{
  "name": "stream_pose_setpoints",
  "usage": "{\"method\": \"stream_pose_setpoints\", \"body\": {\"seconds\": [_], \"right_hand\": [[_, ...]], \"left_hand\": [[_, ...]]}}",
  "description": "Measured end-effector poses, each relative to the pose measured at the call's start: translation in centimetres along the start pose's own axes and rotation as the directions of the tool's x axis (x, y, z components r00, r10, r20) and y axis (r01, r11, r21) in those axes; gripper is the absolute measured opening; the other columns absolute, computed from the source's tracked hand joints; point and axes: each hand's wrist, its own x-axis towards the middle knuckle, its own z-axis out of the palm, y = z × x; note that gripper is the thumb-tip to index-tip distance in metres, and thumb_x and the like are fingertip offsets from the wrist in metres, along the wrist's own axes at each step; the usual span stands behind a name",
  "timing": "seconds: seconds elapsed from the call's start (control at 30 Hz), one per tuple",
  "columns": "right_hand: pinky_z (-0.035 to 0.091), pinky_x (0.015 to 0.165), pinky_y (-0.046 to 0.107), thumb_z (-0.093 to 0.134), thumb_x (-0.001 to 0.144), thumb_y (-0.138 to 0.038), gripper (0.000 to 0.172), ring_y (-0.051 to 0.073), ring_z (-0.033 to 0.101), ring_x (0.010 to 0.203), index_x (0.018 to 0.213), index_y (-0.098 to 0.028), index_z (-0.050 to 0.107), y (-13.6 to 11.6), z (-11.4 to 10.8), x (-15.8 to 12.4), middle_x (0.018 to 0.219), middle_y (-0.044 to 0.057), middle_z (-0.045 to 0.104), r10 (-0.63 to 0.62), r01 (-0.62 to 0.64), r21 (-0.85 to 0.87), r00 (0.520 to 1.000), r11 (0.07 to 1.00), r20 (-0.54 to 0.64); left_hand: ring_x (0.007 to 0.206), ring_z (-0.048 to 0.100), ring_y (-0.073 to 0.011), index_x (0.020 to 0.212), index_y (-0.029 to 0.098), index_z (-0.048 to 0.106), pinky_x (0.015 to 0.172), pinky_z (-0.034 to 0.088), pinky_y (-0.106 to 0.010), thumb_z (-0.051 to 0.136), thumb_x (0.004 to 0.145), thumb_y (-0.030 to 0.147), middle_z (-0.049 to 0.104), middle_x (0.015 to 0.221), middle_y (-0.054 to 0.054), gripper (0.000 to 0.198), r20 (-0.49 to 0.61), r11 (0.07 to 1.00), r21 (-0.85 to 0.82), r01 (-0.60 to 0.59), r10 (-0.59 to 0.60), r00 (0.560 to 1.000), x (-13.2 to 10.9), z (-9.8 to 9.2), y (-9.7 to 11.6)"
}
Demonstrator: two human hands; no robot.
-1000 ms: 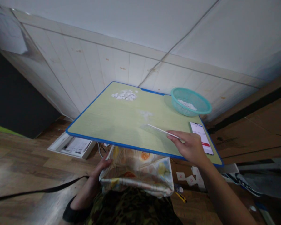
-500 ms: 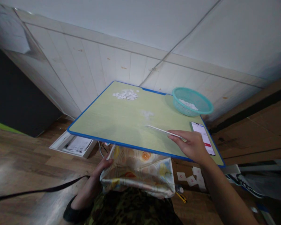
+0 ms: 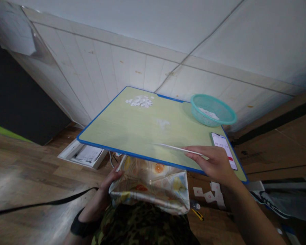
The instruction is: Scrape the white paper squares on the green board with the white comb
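Observation:
My right hand (image 3: 214,163) is closed on a thin white card (image 3: 178,148), held nearly flat just above the front right of a low green table with a blue rim (image 3: 99,144). My left hand (image 3: 112,178) grips the left edge of a fruit-printed bag (image 3: 150,185) held open under the table's front edge, over my lap. A small smear of white bits (image 3: 162,123) lies mid-table, beyond the card. A larger pile of white pieces (image 3: 140,101) sits at the far left of the table.
A teal basket (image 3: 213,110) holding white pieces stands at the far right corner, with a lit phone (image 3: 224,145) in front of it. A white box (image 3: 83,154) lies on the wooden floor to the left. Small cards (image 3: 209,194) and a yellow cutter (image 3: 197,213) lie below the table.
The card in my right hand has lowered to lie flatter over the table. The view has shifted a little to the left; my left hand keeps its hold on the bag.

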Motion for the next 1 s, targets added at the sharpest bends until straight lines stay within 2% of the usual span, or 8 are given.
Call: {"method": "stream_pose_setpoints", "body": {"seconds": [0.17, 0.3, 0.43, 0.67, 0.73, 0.83, 0.93, 1.0], "right_hand": [[0.06, 0.078, 0.028, 0.057, 0.091, -0.024, 0.024, 0.018, 0.073, 0.089, 0.109, -0.027, 0.072, 0.0, 0.9, 0.3, 0.103, 0.0, 0.075, -0.016, 0.017, -0.032, 0.999, 0.999, 0.038], [0.06, 0.076, 0.027, 0.055, 0.091, -0.022, 0.026, 0.017, 0.073, 0.089, 0.111, -0.028, 0.071, -0.9, 0.5, -0.3, 0.103, 0.0, 0.075, -0.058, 0.057, 0.01, 0.994, 0.998, 0.092], [0.06, 0.076, 0.025, 0.055, 0.09, -0.018, 0.029, 0.015, 0.073, 0.09, 0.113, -0.029, 0.07, -2.1, -0.2, -1.2, 0.103, -0.001, 0.076, -0.062, 0.055, 0.065, 0.991, 0.996, 0.118], [0.06, 0.073, 0.024, 0.061, 0.088, -0.016, 0.031, 0.015, 0.074, 0.086, 0.113, -0.033, 0.068, -2.6, -0.8, -2.0, 0.099, -0.006, 0.076, -0.062, 0.047, 0.123, 0.991, 0.991, 0.122], [0.06, 0.069, 0.023, 0.062, 0.087, -0.017, 0.029, 0.015, 0.074, 0.083, 0.111, -0.034, 0.069, -2.1, -1.0, -2.0, 0.097, -0.006, 0.076, -0.05, 0.038, 0.119, 0.994, 0.992, 0.097], [0.06, 0.069, 0.025, 0.063, 0.087, -0.021, 0.023, 0.017, 0.074, 0.081, 0.106, -0.032, 0.071, -0.8, -1.0, -1.5, 0.097, -0.004, 0.076, 0.017, -0.017, -0.007, 1.0, 1.0, -0.016], [0.06, 0.072, 0.028, 0.063, 0.088, -0.025, 0.017, 0.02, 0.074, 0.081, 0.102, -0.027, 0.073, 1.0, -0.1, -0.8, 0.097, 0.0, 0.077, 0.077, -0.101, -0.149, 0.984, 0.984, -0.16], [0.059, 0.073, 0.029, 0.061, 0.089, -0.026, 0.018, 0.021, 0.074, 0.083, 0.101, -0.024, 0.074, 2.0, 0.6, -0.4, 0.097, 0.002, 0.076, 0.09, -0.13, -0.193, 0.975, 0.972, -0.205]], "left_hand": [[0.101, 0.071, -0.0311, 0.136, 0.019, 0.057, 0.086, 0.056, -0.038, 0.062, 0.084, 0.039, 0.08, 0.105, -0.006, 0.056, 0.132, 1.0, 0.006, 0.008, -0.009, 0.991, -0.3, 0.5, 0.7], [0.095, 0.074, -0.0292, 0.136, 0.017, 0.057, 0.083, 0.057, -0.036, 0.064, 0.083, 0.035, 0.081, 0.098, -0.006, 0.057, 0.09, 1.0, 0.02, -0.012, 0.01, 0.996, -0.7, 0.9, 1.3], [0.091, 0.074, -0.03, 0.13, 0.016, 0.062, 0.081, 0.057, -0.036, 0.068, 0.079, 0.035, 0.082, 0.093, -0.006, 0.054, 0.032, 0.999, 0.032, 0.001, -0.002, 0.999, -0.2, 0.1, 0.7], [0.102, 0.071, -0.0299, 0.14, 0.02, 0.052, 0.083, 0.056, -0.036, 0.065, 0.081, 0.033, 0.076, 0.116, -0.006, 0.061, 0.102, 0.999, -0.018, -0.038, 0.04, 0.994, 0.1, 0.0, 0.3], [0.104, 0.07, -0.0304, 0.14, 0.019, 0.052, 0.084, 0.056, -0.036, 0.064, 0.083, 0.033, 0.076, 0.118, -0.006, 0.061, 0.118, 0.999, -0.014, -0.041, 0.043, 0.992, 0.0, 0.2, 0.4], [0.107, 0.069, -0.0301, 0.139, 0.019, 0.053, 0.087, 0.054, -0.036, 0.061, 0.085, 0.035, 0.076, 0.116, -0.006, 0.058, 0.144, 0.999, -0.001, -0.055, 0.054, 0.988, 0.1, 0.3, 0.5], [0.11, 0.067, -0.0284, 0.14, 0.021, 0.052, 0.089, 0.053, -0.035, 0.061, 0.086, 0.034, 0.076, 0.116, -0.005, 0.056, 0.157, 0.998, 0.002, -0.058, 0.057, 0.986, 0.2, 0.3, 0.4], [0.11, 0.067, -0.0282, 0.14, 0.021, 0.051, 0.09, 0.053, -0.035, 0.061, 0.086, 0.034, 0.077, 0.115, -0.005, 0.057, 0.16, 0.998, -0.009, -0.061, 0.062, 0.985, 0.3, 0.2, 0.3]]}}
